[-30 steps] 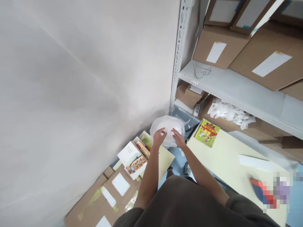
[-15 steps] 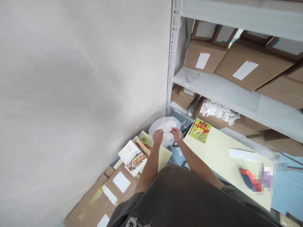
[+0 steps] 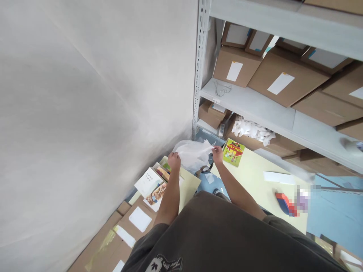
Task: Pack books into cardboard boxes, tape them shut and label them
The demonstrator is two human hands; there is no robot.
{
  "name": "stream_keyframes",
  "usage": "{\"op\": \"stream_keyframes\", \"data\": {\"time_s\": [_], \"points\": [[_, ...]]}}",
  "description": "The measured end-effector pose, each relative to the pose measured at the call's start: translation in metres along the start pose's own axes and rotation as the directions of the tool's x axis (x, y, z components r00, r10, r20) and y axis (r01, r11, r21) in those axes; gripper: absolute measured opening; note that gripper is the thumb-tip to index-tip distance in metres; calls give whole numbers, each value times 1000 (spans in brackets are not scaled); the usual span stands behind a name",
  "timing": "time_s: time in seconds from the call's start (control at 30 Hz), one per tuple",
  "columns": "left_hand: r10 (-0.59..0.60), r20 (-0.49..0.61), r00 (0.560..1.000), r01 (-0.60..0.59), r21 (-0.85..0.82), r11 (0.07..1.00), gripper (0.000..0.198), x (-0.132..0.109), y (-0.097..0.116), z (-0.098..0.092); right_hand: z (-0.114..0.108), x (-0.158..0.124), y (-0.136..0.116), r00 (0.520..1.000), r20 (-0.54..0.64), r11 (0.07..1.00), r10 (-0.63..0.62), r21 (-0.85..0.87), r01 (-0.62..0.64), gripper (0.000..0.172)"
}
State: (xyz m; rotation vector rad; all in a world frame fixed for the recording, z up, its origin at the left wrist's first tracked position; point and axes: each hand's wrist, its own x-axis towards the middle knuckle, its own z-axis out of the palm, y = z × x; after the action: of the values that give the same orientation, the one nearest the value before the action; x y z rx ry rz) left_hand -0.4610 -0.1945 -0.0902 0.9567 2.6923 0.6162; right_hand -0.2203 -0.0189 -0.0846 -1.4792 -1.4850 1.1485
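A white translucent plastic bag is stretched between my two hands. My left hand is closed on its left edge, above a pile of books. At the other side my right hand pinches a drawn-out corner of the bag. Right beside that hand a green picture book lies on the pale table. Below my left hand are a white book and a book with a brown picture cover. What the bag contains, if anything, cannot be made out.
Grey metal shelving with cardboard boxes stands ahead to the right. White bundled bags fill a carton on the lower shelf. A pale table holds a red and blue object. Cartons lie lower left, along a grey wall.
My hands have moved apart, left hand to the left and right hand to the right, pulling the bag's edge wide between them. The camera view has shifted slightly.
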Motion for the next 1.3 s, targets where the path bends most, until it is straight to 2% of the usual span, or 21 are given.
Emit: {"op": "stream_keyframes", "data": {"time_s": [0.1, 0.23, 0.37, 0.47, 0.57, 0.63, 0.7, 0.77, 0.8, 0.83, 0.9, 0.97, 1.0, 1.07, 1.17, 1.2, 1.23, 1.27, 1.3], "points": [[-118, -1, 993, 118, -12, 993, 34, 1, -4, -2, -18, 3, -10, 995, -70, 987, 73, 150, -62, 30], [-210, 34, 977, 212, -76, 974, 38, 8, -4, 0, -41, 3, -27, 996, 23, 942, 82, 324, -85, 33], [-243, 114, 963, 260, -175, 950, 48, 19, -1, 7, -59, -3, -44, 994, 93, 922, 57, 376, -88, 32], [-223, 164, 961, 256, -216, 942, 74, 20, 1, 11, -71, -10, -52, 992, 114, 917, 56, 388, -96, 34], [-180, 124, 976, 203, -205, 958, 94, 11, 8, 10, -81, -18, -57, 993, 106, 901, 49, 425, -90, 34], [-153, 34, 988, 157, -195, 968, 94, 1, 17, 6, -88, -23, -57, 994, 107, 885, 38, 458, -83, 34], [-119, -30, 992, 106, -282, 954, 79, -7, 31, 2, -94, -28, -57, 992, 117, 872, 39, 481, -91, 34], [-91, 21, 996, 90, -471, 877, 56, -14, 51, -1, -100, -33, -57, 990, 134, 865, 51, 490, -111, 35], [-79, 101, 992, 123, -569, 813, 49, -16, 63, -1, -104, -36, -56, 988, 144, 862, 56, 493, -120, 35], [-64, 213, 975, 189, -642, 743, 48, -19, 75, -1, -107, -38, -55, 986, 153, 857, 59, 498, -129, 36], [13, 423, 906, 327, -718, 614, 53, -24, 98, 1, -113, -43, -53, 984, 167, 846, 57, 516, -136, 37], [105, 509, 854, 395, -768, 505, 55, -31, 118, 2, -119, -45, -47, 985, 167, 838, 48, 530, -131, 38], [136, 495, 858, 389, -800, 457, 55, -35, 127, 1, -123, -46, -44, 987, 154, 841, 46, 527, -122, 38], [155, 402, 903, 312, -859, 406, 52, -45, 142, -3, -131, -47, -36, 994, 75, 865, 73, 491, -101, 39], [200, 213, 956, 98, -880, 465, 46, -65, 164, -13, -147, -52, -26, 978, -86, 904, 189, 404, -139, 53], [236, 150, 960, 15, -869, 494, 42, -74, 172, -16, -154, -55, -25, 971, -80, 903, 224, 391, -176, 55], [287, 96, 953, -71, -852, 518, 38, -84, 181, -18, -161, -59, -26, 970, -24, 895, 240, 392, -212, 56], [360, 56, 931, -157, -829, 537, 33, -95, 192, -20, -167, -65, -27, 971, 72, 883, 229, 404, -239, 56], [452, 38, 891, -244, -800, 548, 29, -107, 203, -20, -174, -71, -29, 964, 187, 868, 189, 428, -253, 56]]}}
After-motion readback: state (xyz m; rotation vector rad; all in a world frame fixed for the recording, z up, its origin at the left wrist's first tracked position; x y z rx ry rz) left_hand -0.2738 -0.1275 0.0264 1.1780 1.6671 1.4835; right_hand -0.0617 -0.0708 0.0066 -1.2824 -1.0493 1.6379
